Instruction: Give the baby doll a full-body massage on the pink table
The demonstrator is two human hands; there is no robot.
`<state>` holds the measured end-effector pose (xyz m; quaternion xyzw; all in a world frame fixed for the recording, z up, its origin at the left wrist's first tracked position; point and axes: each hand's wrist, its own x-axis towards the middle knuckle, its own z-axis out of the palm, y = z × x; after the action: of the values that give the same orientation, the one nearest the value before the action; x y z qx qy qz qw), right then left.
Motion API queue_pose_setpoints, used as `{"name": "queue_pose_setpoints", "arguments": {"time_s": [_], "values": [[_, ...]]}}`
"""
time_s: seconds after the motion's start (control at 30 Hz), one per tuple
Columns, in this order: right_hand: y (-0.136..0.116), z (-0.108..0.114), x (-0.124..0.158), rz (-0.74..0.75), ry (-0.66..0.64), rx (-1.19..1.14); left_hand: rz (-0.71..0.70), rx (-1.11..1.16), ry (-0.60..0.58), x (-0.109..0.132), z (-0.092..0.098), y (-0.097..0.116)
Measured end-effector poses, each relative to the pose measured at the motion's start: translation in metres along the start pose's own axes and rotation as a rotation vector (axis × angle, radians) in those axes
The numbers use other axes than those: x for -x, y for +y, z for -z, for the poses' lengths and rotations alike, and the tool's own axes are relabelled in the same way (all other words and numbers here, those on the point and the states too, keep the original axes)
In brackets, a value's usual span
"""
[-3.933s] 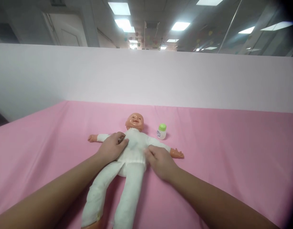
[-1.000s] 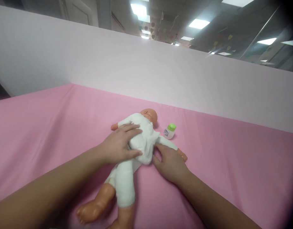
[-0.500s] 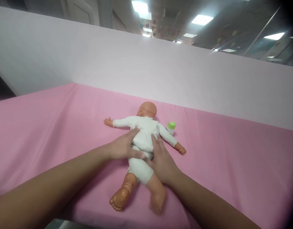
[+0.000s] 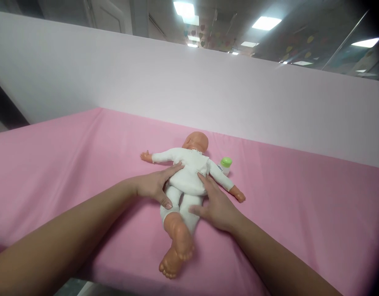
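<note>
A plastic baby doll (image 4: 191, 170) in a white bodysuit lies face down on the pink sheet (image 4: 78, 164), head away from me, arms spread and bare feet crossed toward me. My left hand (image 4: 152, 187) lies against the doll's left flank and hip, with fingers stretched out and thumb by the thigh. On the other side, my right hand (image 4: 217, 205) rests against the right hip, forefinger along the waist and thumb on the leg. Both hands are open and frame the doll's lower body without closing around it.
A small white bottle with a green cap (image 4: 225, 164) stands just right of the doll's shoulder. A white partition wall (image 4: 177, 86) runs along the far side of the pink surface. The near edge of the surface (image 4: 93, 279) shows at the bottom left.
The doll lay on its back at first; it has been rolled onto its front. Since half a second ago its legs came together and crossed, and my hands slid lower on its hips.
</note>
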<state>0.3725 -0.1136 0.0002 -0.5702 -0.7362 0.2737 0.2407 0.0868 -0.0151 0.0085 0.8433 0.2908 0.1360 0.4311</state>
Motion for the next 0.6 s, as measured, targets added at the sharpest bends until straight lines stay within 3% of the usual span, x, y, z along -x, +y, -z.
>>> {"name": "queue_pose_setpoints", "arguments": {"time_s": [0.37, 0.5, 0.6], "values": [[0.004, 0.014, -0.004, -0.005, -0.004, -0.049, 0.005, -0.024, -0.039, 0.003, 0.014, 0.004], [-0.003, 0.003, 0.003, -0.044, 0.092, -0.073, 0.059, -0.025, 0.062, 0.003, 0.002, 0.017], [-0.013, -0.01, 0.009, -0.023, 0.113, -0.03, 0.122, -0.183, 0.175, 0.003, -0.016, 0.03]]}}
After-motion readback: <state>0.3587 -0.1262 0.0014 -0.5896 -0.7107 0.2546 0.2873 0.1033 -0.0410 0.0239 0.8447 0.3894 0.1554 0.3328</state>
